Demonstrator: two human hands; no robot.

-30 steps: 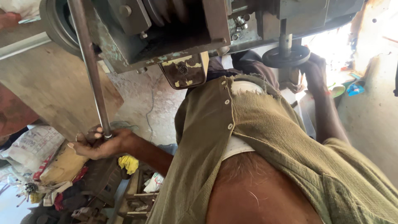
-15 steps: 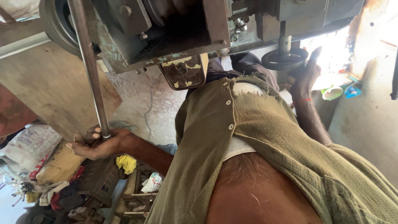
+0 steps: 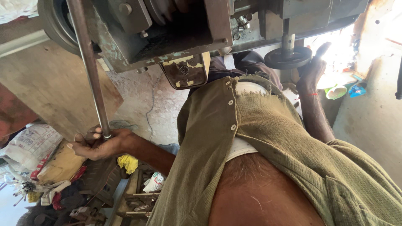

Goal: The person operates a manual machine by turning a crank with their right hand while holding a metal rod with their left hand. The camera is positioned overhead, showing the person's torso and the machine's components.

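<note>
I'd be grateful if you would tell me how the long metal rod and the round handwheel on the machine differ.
The metal rod is long, thin, grey and shiny; the handwheel is a flat, dark disc on a short shaft. The rod's lower end sits in the left hand, fingers curled round it, while the right hand only rests against the handwheel's rim with fingers spread. Both are metal and reach up to the same machine.

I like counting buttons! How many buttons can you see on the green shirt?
3, in a row down the olive shirt placket: one near the collar, one lower, one lowest. Folds may hide more.
</note>
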